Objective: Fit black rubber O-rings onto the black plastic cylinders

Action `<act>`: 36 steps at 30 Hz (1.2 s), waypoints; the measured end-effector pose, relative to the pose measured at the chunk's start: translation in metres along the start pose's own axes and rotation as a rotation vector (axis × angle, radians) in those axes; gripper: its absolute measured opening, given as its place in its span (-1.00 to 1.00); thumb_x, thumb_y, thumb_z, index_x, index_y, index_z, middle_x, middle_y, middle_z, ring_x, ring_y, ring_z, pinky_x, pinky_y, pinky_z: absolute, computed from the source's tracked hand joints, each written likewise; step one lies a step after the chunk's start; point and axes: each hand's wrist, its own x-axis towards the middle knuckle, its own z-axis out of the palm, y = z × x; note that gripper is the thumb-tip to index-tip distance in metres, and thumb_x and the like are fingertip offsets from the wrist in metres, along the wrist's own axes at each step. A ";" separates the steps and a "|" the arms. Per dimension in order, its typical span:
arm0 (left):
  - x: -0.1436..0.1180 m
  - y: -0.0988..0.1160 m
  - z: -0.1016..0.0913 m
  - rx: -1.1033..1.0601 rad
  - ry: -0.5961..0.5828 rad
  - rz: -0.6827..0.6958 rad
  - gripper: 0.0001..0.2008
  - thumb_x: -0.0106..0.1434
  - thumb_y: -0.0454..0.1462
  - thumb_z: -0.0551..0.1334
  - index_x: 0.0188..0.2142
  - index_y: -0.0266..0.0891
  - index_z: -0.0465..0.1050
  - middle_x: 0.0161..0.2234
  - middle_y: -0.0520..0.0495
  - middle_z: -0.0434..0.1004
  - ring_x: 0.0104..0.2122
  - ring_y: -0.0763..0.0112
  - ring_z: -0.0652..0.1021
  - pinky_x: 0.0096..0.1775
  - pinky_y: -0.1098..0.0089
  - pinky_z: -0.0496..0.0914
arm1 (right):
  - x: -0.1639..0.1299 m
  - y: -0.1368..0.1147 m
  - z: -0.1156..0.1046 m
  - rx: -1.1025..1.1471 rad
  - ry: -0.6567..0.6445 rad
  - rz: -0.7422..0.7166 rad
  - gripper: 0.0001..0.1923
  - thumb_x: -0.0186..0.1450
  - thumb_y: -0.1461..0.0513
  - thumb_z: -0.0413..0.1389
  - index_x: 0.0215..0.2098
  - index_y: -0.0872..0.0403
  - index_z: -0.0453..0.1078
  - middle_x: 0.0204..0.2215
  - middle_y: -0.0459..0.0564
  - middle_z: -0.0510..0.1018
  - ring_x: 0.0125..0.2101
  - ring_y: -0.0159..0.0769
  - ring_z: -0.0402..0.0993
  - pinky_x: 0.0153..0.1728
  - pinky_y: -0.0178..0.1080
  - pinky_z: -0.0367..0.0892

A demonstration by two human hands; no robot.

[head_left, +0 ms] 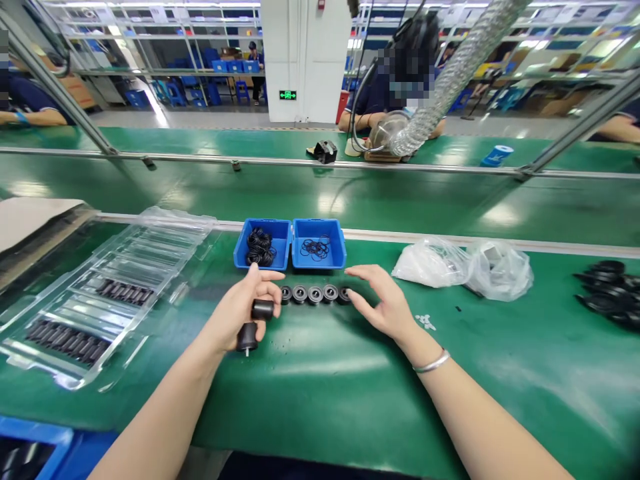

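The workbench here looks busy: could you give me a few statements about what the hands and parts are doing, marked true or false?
1. The left hand holds a black cylindrical tool. True.
2. The right hand grips a plastic bag. False: it holds nothing, fingers spread, at the right end of the row of round black parts; the plastic bags lie further right.
3. Two blue bins sit side by side behind the row, both holding black rings. True.
4. The clear plastic tray lies to the right of the hands. False: it lies to the left, with dark parts in its slots.
5. The table surface is red. False: it is green.
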 end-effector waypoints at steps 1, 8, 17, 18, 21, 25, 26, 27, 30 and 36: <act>0.000 -0.002 0.003 -0.066 -0.047 -0.018 -0.41 0.33 0.16 -0.04 0.02 -0.27 0.30 -0.42 -0.03 0.34 -0.53 0.43 0.42 -0.78 0.58 0.27 | 0.000 -0.006 0.000 -0.027 0.064 -0.035 -0.62 0.30 0.26 0.13 0.09 -0.01 0.30 -0.07 0.10 0.49 -0.05 -0.07 0.43 0.00 0.07 0.35; 0.001 -0.018 0.020 -0.225 -0.191 -0.077 -0.42 0.34 0.17 -0.07 0.06 -0.22 0.26 -0.33 -0.06 0.34 -0.46 0.37 0.51 -0.78 0.57 0.33 | -0.002 -0.060 0.031 0.138 -0.158 -0.252 -0.43 0.28 0.23 0.17 0.22 -0.01 0.14 0.04 0.13 0.45 0.04 -0.07 0.37 0.00 0.04 0.35; -0.001 -0.027 0.026 -0.186 -0.207 -0.084 -0.36 0.31 0.22 -0.11 0.07 -0.17 0.26 -0.29 0.01 0.34 -0.70 0.61 0.41 -0.78 0.59 0.28 | -0.002 -0.071 0.057 0.111 -0.250 -0.226 -0.50 0.35 0.24 0.11 0.22 0.02 0.15 -0.03 0.11 0.53 -0.09 -0.11 0.42 -0.06 0.03 0.32; -0.001 -0.028 0.027 -0.181 -0.213 -0.089 -0.36 0.30 0.22 -0.11 0.07 -0.17 0.26 -0.30 0.02 0.34 -0.72 0.63 0.40 -0.78 0.59 0.27 | -0.002 -0.071 0.056 0.112 -0.247 -0.227 -0.51 0.34 0.25 0.12 0.21 0.02 0.15 -0.02 0.11 0.53 -0.09 -0.12 0.42 -0.06 0.02 0.32; -0.005 -0.031 0.030 -0.144 -0.190 -0.108 -0.36 0.29 0.23 -0.10 0.07 -0.16 0.26 -0.26 0.00 0.35 -0.71 0.63 0.40 -0.78 0.57 0.27 | -0.003 -0.075 0.052 0.109 -0.199 -0.253 -0.54 0.32 0.27 0.13 0.16 0.02 0.18 -0.03 0.08 0.53 -0.07 -0.15 0.42 -0.05 -0.01 0.31; -0.011 -0.033 0.033 -0.055 -0.094 -0.056 -0.36 0.24 0.23 0.03 0.09 -0.15 0.25 -0.24 -0.08 0.40 -0.54 0.43 0.48 -0.75 0.53 0.32 | -0.008 -0.078 0.045 0.112 -0.005 -0.235 -0.55 0.26 0.25 0.13 0.11 0.01 0.20 -0.13 0.07 0.50 -0.12 -0.18 0.43 -0.13 -0.08 0.39; -0.011 -0.033 0.033 -0.059 -0.048 -0.035 -0.35 0.23 0.23 0.05 0.08 -0.18 0.27 -0.27 -0.09 0.41 -0.49 0.36 0.50 -0.74 0.51 0.34 | -0.010 -0.077 0.045 0.126 0.039 -0.196 -0.55 0.25 0.25 0.12 0.10 0.01 0.19 -0.15 0.07 0.48 -0.13 -0.20 0.43 -0.15 -0.11 0.42; -0.011 -0.033 0.032 -0.078 0.005 -0.023 -0.35 0.23 0.23 0.05 0.05 -0.21 0.29 -0.31 -0.09 0.42 -0.49 0.34 0.49 -0.74 0.50 0.33 | -0.011 -0.076 0.045 0.134 0.068 -0.140 -0.55 0.24 0.24 0.11 0.08 0.02 0.19 -0.16 0.08 0.46 -0.14 -0.20 0.42 -0.16 -0.12 0.44; -0.010 -0.032 0.028 -0.171 0.099 -0.018 -0.43 0.25 0.19 0.07 -0.09 -0.24 0.38 -0.50 0.01 0.39 -0.66 0.43 0.37 -0.73 0.45 0.31 | -0.015 -0.071 0.048 0.144 0.066 0.050 -0.59 0.19 0.22 0.13 0.00 0.04 0.20 -0.14 0.12 0.43 -0.13 -0.20 0.42 -0.31 -0.20 0.49; -0.009 -0.033 0.022 -0.427 0.267 -0.076 -0.63 0.28 0.02 0.11 -0.32 -0.23 0.45 -0.59 0.08 0.26 -0.75 0.60 0.18 -0.73 0.54 0.23 | -0.022 -0.074 0.068 -0.015 -0.201 -0.155 -0.70 0.24 0.13 0.07 -0.08 0.06 0.28 -0.28 -0.06 0.58 -0.27 -0.37 0.53 -0.30 -0.34 0.47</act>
